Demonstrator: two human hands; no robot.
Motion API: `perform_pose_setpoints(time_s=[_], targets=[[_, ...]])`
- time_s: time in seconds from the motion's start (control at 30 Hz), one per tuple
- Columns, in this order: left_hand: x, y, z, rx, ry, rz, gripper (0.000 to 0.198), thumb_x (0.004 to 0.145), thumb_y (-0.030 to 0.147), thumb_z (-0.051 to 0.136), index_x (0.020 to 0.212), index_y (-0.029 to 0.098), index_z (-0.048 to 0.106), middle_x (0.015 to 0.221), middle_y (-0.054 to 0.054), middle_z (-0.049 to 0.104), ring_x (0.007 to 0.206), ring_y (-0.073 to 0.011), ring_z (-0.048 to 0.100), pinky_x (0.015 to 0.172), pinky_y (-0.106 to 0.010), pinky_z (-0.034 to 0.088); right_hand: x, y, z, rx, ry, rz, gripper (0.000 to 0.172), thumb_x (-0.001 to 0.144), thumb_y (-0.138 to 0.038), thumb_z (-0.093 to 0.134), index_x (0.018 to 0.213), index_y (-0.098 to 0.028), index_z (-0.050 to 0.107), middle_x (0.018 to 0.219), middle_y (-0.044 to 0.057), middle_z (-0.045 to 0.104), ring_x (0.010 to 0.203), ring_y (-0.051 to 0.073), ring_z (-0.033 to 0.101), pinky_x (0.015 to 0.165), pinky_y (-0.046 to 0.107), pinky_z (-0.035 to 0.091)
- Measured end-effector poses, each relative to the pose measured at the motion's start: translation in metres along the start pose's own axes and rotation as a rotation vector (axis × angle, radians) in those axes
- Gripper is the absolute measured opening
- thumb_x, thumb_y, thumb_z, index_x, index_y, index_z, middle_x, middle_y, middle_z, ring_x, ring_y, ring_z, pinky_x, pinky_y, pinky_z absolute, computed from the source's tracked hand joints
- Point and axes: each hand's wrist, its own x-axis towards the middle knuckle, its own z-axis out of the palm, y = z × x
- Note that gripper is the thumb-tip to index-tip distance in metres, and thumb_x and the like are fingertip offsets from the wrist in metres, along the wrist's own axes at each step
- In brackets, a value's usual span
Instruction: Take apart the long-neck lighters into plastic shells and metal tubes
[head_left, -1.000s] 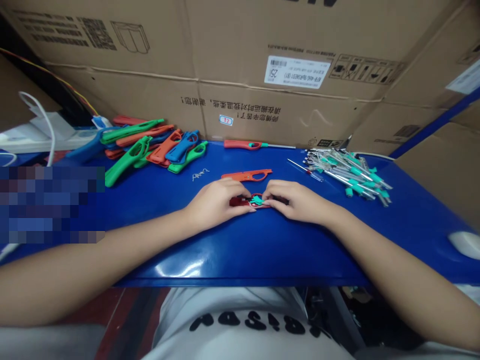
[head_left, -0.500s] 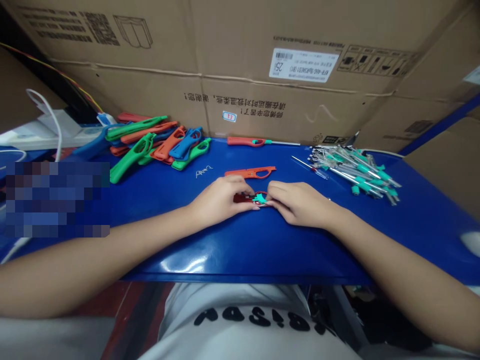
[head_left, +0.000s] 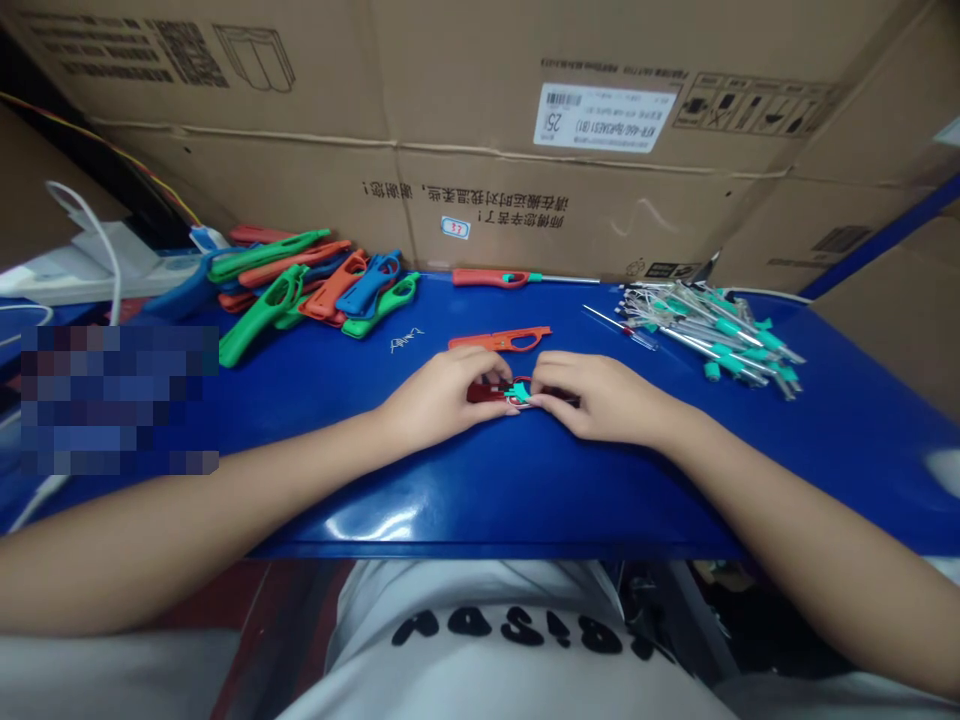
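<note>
Low over the blue table, my left hand [head_left: 454,390] grips the dark red handle of an open gas lighter [head_left: 484,393], thumb in front and fingers behind. From the other side my right hand [head_left: 596,395] pinches the same lighter close to its teal trigger [head_left: 519,392]. Thin wires loop beside the trigger, and my right fingers partly cover that end. Just behind both hands lies an orange lighter shell half [head_left: 499,341]. Farther back rests a red lighter with a long metal tube [head_left: 487,278].
Green, orange and blue lighter shells [head_left: 285,290] are heaped at the left back. A pile of metal lighter tubes with teal parts [head_left: 724,335] lies right, beside a thin screwdriver [head_left: 619,327]. Tiny metal pieces [head_left: 406,340] sit mid-table. A cardboard sheet [head_left: 465,120] stands behind.
My right hand has shifted slightly on the lighter, its fingers now more bent over the trigger end. My left hand keeps its hold. The camera view has shifted a little.
</note>
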Motion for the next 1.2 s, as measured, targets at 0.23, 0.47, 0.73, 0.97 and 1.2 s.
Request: perform_pose_setpoints(time_s=[0.23, 0.47, 0.73, 0.97, 1.2], targets=[[0.000, 0.001, 0.003, -0.028, 0.003, -0.011, 0.028, 0.084, 0.037, 0.077, 0.103, 0.017, 0.072, 0.098, -0.005, 0.074, 0.087, -0.0181, 0.068, 0.078, -0.028, 0.052, 0.001, 0.013, 0.004, 0.305, 0.114, 0.086, 0.035, 0.088, -0.035, 0.073, 0.117, -0.018, 0.061, 0.096, 0.003, 0.064, 0.065, 0.012, 0.050, 0.062, 0.026, 0.041], [-0.001, 0.005, 0.003, -0.146, -0.008, -0.062, 0.019, 0.093, 0.028, 0.062, 0.105, 0.018, 0.073, 0.097, -0.004, 0.078, 0.082, -0.0165, 0.072, 0.075, -0.027, 0.055, 0.000, 0.007, -0.002, 0.233, 0.019, 0.071, 0.027, 0.093, -0.034, 0.067, 0.115, -0.020, 0.066, 0.091, 0.003, 0.069, 0.072, 0.015, 0.057, 0.068, 0.027, 0.042], [-0.003, 0.009, 0.004, -0.088, 0.033, -0.012, 0.017, 0.094, 0.020, 0.058, 0.103, 0.017, 0.072, 0.096, -0.005, 0.075, 0.084, -0.0166, 0.069, 0.075, -0.027, 0.053, -0.003, 0.010, -0.002, 0.115, 0.007, 0.045, 0.026, 0.094, -0.040, 0.065, 0.114, -0.022, 0.065, 0.094, 0.003, 0.070, 0.080, 0.017, 0.063, 0.067, 0.026, 0.041], [-0.005, 0.011, 0.001, -0.008, 0.002, 0.062, 0.021, 0.097, 0.022, 0.055, 0.109, 0.016, 0.070, 0.102, -0.007, 0.073, 0.089, -0.0176, 0.068, 0.081, -0.030, 0.053, -0.003, 0.009, -0.004, 0.065, -0.002, 0.031, 0.019, 0.096, -0.036, 0.063, 0.109, -0.022, 0.066, 0.094, 0.003, 0.072, 0.083, 0.018, 0.066, 0.069, 0.027, 0.042], [-0.003, 0.002, 0.000, 0.152, -0.050, 0.126, 0.031, 0.101, 0.027, 0.048, 0.120, 0.018, 0.072, 0.102, -0.009, 0.070, 0.097, -0.0223, 0.066, 0.090, -0.037, 0.053, -0.005, 0.015, -0.018, -0.068, 0.037, 0.045, 0.044, 0.101, -0.052, 0.050, 0.135, -0.024, 0.058, 0.129, 0.011, 0.065, 0.114, 0.025, 0.063, 0.089, 0.036, 0.050]])
